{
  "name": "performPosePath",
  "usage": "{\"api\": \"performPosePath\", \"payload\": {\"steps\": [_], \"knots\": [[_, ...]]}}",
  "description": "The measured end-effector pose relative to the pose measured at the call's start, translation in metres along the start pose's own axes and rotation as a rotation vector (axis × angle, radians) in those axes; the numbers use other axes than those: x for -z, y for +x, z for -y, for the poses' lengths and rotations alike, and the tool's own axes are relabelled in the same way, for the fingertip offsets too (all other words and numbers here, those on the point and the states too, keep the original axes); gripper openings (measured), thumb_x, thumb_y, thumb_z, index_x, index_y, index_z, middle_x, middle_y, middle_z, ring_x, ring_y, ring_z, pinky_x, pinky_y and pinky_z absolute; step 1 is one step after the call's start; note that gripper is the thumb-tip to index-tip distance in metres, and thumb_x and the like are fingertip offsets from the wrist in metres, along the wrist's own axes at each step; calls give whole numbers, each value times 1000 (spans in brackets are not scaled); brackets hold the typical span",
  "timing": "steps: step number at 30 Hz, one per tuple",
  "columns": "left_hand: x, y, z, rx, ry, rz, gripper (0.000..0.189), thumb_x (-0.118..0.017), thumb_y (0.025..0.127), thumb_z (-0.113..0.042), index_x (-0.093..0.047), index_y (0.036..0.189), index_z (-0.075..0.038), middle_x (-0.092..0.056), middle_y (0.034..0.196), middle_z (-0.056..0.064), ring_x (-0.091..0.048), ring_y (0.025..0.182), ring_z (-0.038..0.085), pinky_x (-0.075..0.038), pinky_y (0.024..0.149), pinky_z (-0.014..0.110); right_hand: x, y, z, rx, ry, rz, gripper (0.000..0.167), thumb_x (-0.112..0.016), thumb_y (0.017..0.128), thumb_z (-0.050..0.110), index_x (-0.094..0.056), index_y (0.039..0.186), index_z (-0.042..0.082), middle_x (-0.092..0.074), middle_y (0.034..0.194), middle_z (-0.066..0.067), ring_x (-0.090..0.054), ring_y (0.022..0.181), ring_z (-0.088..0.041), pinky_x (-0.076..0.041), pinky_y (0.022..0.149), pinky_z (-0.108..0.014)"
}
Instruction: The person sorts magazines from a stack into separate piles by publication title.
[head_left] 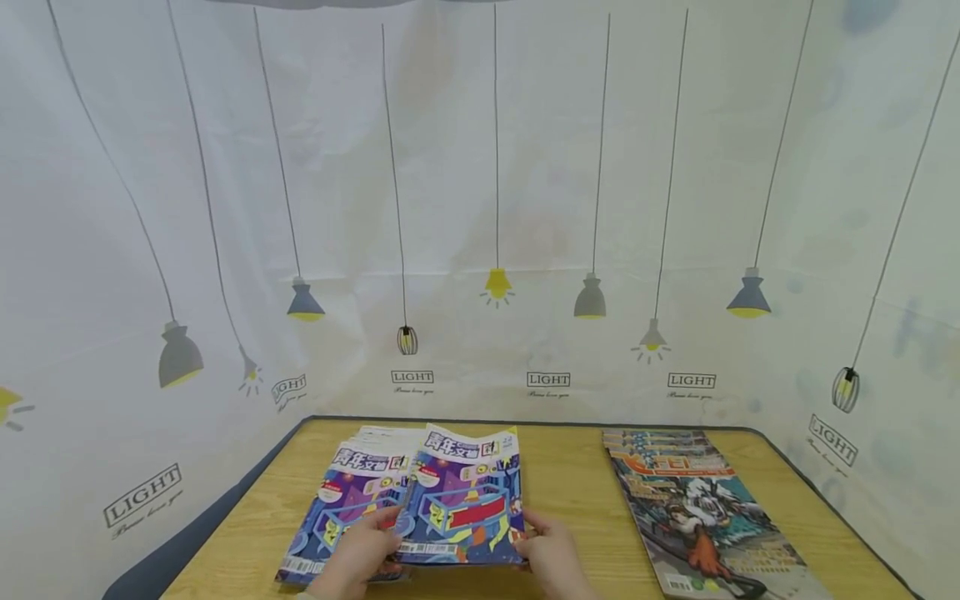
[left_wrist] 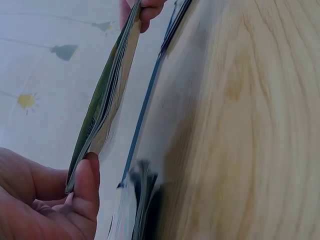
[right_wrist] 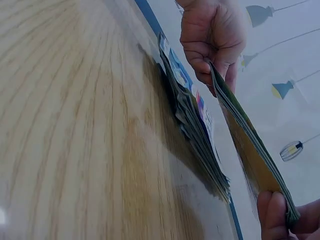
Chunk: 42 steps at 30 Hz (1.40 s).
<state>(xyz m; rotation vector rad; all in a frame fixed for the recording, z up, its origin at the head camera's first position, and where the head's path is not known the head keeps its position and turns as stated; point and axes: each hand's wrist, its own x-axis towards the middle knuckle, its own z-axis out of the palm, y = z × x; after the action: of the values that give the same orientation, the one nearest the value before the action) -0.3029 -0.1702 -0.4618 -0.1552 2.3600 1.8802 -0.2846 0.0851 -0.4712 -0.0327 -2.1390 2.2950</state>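
A purple-and-blue magazine (head_left: 465,500) is held up off the table between both hands. My left hand (head_left: 362,546) pinches its lower left edge, and my right hand (head_left: 551,550) pinches the lower right edge. In the right wrist view the magazine (right_wrist: 250,142) shows its page edges and tan back cover, with a hand at each side. Thumb and fingers of the left hand (left_wrist: 50,195) close on its edge in the left wrist view. Just left of it lies a stack of magazines (head_left: 330,508) with the same cover, partly hidden by the held one and the left hand.
At the right of the wooden table (head_left: 577,492) lies another stack of magazines (head_left: 705,517), with a dark illustrated cover and fanned top edges. A white curtain (head_left: 480,167) printed with hanging lamps encloses the table's back and sides.
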Motion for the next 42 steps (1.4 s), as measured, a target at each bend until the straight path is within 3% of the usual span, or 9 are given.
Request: {"api": "performPosePath", "payload": {"steps": [4,7,14,22,30,36,39,42], "knots": [[17,-4,2,75,35,-74,54,-50,87,8,-39,139,10,-50,114,27,-56,80,25,-54,64,35,-22,-2,-2,43,6,28,58,-51,74,-17,-41,131,-21,-62,80,-6,-58,64,-12,-52,55,-28],[32,-7,3,107,53,-93,54,-50,87,8,-38,140,9,-46,117,28,-55,82,26,-54,65,35,-38,-2,-4,67,25,47,58,-51,73,-17,-41,130,-22,-62,79,-6,-58,64,-12,-52,55,-28],[69,-11,14,144,109,-91,58,-53,87,8,-33,141,13,-52,93,19,-55,76,23,-53,65,31,-73,1,-5,69,30,77,59,-49,69,-20,-44,128,-22,-65,82,-11,-59,66,-14,-53,54,-28],[99,-18,21,176,127,-124,59,-53,86,6,-31,140,14,-57,89,16,-57,72,21,-53,66,31,-104,3,-7,-1,43,118,56,-49,73,-21,-45,129,-21,-67,93,-15,-65,76,-20,-56,60,-32],[110,-18,25,188,133,-138,56,-54,84,7,-35,136,18,-64,81,6,-59,70,18,-51,65,32,-117,2,-15,-31,-8,128,52,-51,73,-22,-42,124,-26,-65,97,-21,-66,80,-24,-58,64,-34],[113,-17,27,180,239,-169,53,-56,83,3,-42,131,19,-63,81,9,-59,68,17,-52,62,31,-120,-2,-17,18,-67,119,52,-57,69,-20,-51,120,-23,-67,83,-10,-61,63,-16,-54,52,-27],[116,-17,28,148,293,-158,50,-57,82,1,-46,127,19,-63,82,9,-58,69,18,-52,61,32,-122,-3,-18,7,-104,118,50,-60,69,-18,-55,119,-19,-66,77,-5,-57,57,-11,-49,47,-23],[119,-14,30,141,337,-166,49,-58,80,0,-49,124,18,-62,82,9,-58,70,19,-52,61,32,-124,-3,-18,-26,-109,131,51,-60,70,-19,-54,121,-19,-67,81,-8,-58,59,-12,-49,48,-22]]}}
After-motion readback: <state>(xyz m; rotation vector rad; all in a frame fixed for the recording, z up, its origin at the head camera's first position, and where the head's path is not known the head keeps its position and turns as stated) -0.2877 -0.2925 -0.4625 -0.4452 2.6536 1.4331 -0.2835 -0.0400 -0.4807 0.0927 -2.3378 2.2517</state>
